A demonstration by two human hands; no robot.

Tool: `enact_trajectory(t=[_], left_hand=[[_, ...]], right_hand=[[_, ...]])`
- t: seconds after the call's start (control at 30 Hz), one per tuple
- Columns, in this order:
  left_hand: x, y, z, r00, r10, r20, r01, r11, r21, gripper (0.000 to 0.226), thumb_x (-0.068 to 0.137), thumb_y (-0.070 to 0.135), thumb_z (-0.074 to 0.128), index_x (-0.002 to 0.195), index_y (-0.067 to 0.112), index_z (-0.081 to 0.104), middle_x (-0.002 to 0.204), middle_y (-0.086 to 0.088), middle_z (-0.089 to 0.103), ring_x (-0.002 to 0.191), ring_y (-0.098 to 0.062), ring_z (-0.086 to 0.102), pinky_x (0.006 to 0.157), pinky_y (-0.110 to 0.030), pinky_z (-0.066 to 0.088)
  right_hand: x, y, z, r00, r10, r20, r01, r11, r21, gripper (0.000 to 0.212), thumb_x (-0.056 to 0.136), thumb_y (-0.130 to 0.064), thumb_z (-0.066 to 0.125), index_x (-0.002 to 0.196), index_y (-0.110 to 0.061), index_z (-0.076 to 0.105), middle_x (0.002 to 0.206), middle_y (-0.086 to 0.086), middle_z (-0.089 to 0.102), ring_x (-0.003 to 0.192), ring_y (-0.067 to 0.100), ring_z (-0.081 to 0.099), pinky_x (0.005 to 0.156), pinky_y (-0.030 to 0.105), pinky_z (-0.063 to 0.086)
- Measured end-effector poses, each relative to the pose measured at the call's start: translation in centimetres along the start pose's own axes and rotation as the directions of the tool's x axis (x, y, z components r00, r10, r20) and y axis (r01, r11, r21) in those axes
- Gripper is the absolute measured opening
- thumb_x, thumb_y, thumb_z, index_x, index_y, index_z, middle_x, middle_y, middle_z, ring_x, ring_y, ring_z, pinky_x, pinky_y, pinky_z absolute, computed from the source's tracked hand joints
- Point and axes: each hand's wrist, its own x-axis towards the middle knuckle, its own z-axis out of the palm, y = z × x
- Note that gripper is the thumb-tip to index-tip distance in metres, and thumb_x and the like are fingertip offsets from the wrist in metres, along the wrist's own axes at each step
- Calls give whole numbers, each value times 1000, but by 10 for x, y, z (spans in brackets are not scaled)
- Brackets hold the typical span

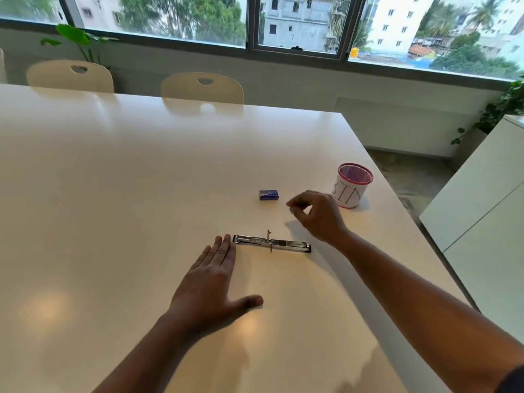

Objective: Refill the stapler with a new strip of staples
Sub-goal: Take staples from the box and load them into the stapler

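Stapler (271, 243) lies swung fully open and flat on the surface (113, 180), magazine rail exposed. Left hand (211, 275) flat, palm down, fingers spread, empty, fingertips just beside the stapler's left end. Right hand (314, 212) hovers beyond the stapler, thumb and forefinger pinched; whether it grips anything, cannot tell. Blue staple box (268, 195) beyond the stapler, closed, untouched.

Risks: glossy surface, so an unsteadied stapler may skid during loading; a strip could snap if pinched hard, or seat crooked in the rail.

Pink mesh cup (353, 184) beyond-right of the stapler, near the edge. Two chairs (202, 87), windows (297, 24), plants far beyond.
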Motion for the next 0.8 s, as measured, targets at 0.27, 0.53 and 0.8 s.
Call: enact_trajectory(t=[0.27,0.53,0.8], left_hand=[[2,-1,0,1000,-14,-4,14,1000,-15,135,64,108,24,163,22,-9,171,9,-16,154,-2,-23,127,-28,-4],[2,-2,2,1000,-24,-19,23,999,-43,135,63,109,25,162,25,-10,170,12,-17,154,1,-22,129,-30,0],[2,-3,0,999,-21,-33,19,998,-59,133,64,108,28,163,25,-5,171,14,-14,154,2,-19,128,-27,0]], right_hand=[[25,5,47,965,165,203,-140,981,-135,62,91,-28,75,147,-14,51,149,6,52,128,27,55,104,42,52],[51,12,63,961,223,161,-215,974,-67,57,96,-24,67,150,-25,49,149,0,57,134,28,49,108,43,46],[46,15,64,974,201,100,-200,980,-24,36,98,-15,63,132,-27,63,118,1,71,109,22,61,90,41,55]])
